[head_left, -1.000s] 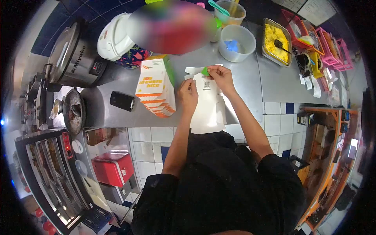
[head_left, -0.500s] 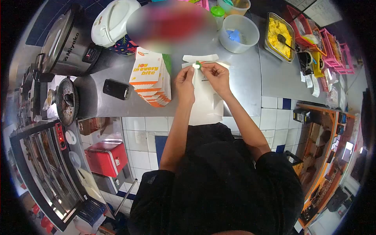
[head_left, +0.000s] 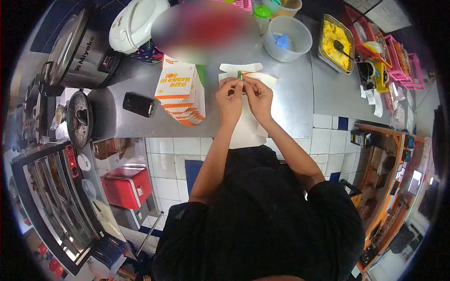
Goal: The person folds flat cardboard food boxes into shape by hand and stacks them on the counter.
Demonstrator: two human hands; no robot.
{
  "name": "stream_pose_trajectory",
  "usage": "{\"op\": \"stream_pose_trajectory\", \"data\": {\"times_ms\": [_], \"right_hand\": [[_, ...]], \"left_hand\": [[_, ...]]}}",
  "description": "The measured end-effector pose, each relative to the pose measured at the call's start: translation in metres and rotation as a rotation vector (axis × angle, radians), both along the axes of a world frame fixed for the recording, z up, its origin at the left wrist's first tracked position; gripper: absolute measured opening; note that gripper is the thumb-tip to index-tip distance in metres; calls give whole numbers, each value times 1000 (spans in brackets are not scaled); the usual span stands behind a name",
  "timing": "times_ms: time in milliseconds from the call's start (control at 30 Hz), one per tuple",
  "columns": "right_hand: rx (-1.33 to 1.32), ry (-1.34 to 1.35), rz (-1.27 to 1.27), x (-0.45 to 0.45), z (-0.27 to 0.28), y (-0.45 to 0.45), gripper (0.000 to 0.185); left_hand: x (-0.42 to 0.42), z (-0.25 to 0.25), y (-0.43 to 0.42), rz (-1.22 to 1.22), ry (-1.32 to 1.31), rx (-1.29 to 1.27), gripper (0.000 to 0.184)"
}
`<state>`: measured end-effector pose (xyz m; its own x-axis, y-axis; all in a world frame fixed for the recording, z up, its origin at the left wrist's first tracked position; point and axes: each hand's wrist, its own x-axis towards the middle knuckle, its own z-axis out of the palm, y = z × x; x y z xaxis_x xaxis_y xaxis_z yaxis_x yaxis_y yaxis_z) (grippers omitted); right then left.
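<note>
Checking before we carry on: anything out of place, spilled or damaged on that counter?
One mild oddity: a black phone-like device lies askew on the steel counter, loose beside the stacked boxes, odd near food packaging. I see no spill, and no clear damage to the white carton.

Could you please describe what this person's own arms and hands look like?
The left hand and right hand are bare, with nothing visibly worn at the wrists. The forearms are uncovered too. The black, loose short sleeves end near the elbows; no lettering shows on them.
</note>
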<state>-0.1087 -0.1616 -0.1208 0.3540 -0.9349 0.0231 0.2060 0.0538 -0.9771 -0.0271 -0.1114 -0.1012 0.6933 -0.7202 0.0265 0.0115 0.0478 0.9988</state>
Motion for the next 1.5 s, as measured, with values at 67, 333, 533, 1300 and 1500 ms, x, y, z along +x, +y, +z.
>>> {"op": "stream_pose_trajectory", "data": {"times_ms": [67, 333, 533, 1300, 1500], "right_hand": [[43, -14, -6, -1, 6, 2, 22], [346, 135, -9, -15, 14, -33, 30], [111, 69, -87, -25, 60, -9, 22], [250, -46, 137, -68, 100, 37, 17], [226, -6, 116, -69, 102, 46, 24]], "left_hand": [[0, -1, 4, -67, -258, 30, 24], [-11, 23, 63, -172, -832, 153, 54], [-29, 30, 99, -169, -543, 450, 39], [-27, 80, 74, 69, 69, -59, 12], [-34, 84, 64, 66, -174, -111, 6]]}}
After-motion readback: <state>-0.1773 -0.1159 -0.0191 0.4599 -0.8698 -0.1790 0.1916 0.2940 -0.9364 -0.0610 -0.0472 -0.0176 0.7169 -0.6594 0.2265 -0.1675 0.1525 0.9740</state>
